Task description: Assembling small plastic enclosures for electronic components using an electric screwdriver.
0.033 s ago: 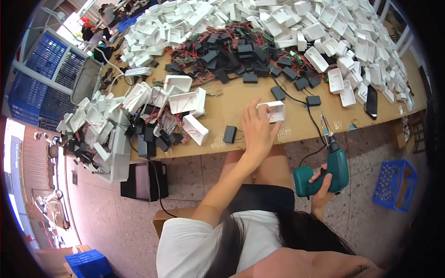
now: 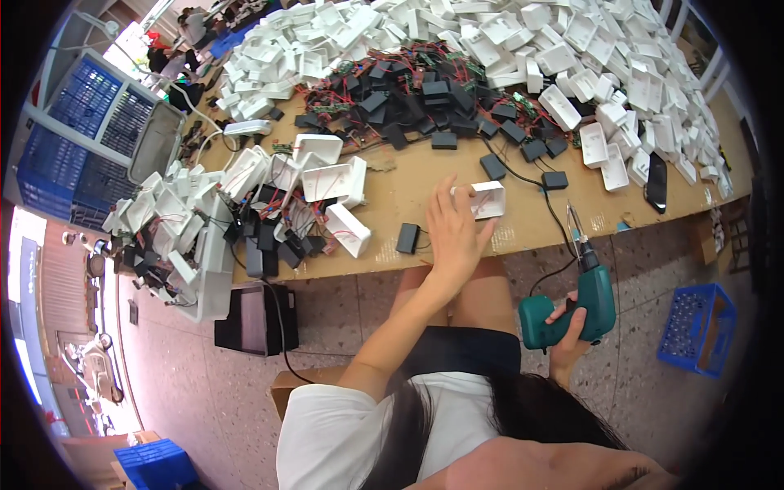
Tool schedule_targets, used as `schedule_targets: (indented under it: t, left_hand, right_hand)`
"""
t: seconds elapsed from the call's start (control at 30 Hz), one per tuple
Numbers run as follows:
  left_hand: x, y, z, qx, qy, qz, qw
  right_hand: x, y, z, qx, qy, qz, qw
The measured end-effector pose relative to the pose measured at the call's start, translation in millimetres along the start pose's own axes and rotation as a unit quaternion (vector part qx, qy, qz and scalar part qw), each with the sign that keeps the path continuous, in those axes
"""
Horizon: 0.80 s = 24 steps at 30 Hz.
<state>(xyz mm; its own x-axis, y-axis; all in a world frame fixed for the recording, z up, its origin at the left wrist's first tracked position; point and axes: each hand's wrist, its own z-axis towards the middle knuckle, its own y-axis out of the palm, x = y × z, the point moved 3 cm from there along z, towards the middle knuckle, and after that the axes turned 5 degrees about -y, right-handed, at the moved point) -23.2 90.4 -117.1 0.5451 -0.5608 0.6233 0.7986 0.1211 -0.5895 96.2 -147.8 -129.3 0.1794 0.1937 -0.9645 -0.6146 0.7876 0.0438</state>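
My left hand [image 2: 453,233] grips a small white open plastic box [image 2: 491,201] near the front edge of the table, its fingers over the left side and its thumb by the near side. Thin red wire shows inside the box. My right hand [image 2: 570,333] is wrapped around the handle of a green cordless drill [image 2: 598,300], held off the table's front edge with its thin metal tip pointing up. A small black box [image 2: 408,238] with thin leads lies left of my left hand. Another black box [image 2: 492,167] sits just beyond the white one.
White boxes [image 2: 335,37] are heaped along the back and right. Before them lies a pile of black boxes with red wires [image 2: 429,94]. A bin [image 2: 214,286] of wired boxes stands left. A phone [image 2: 656,184] lies right; a blue crate [image 2: 697,331] is on the floor.
The whole view has shifted very slightly. Both hands, the white box and the drill keep their places.
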Motion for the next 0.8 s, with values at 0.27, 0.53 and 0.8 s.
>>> schedule_targets:
  t: [0.27, 0.53, 0.8]
  left_hand:
    - [-26.8, -72.3, 28.1, -0.206, -0.134, -0.094, 0.965]
    - [-71.0, -236.3, 105.5, 0.111, -0.191, -0.064, 0.973]
    - [-70.4, -189.1, 137.8, 0.224, -0.149, 0.428, 0.863]
  right_hand:
    - [-37.4, 13.7, -11.0, 0.012, -0.001, 0.018, 1.0]
    - [-52.8, -1.2, 19.9, 0.025, -0.026, 0.02, 0.999]
    - [-41.3, -73.4, 58.3, 0.027, -0.01, 0.032, 0.999]
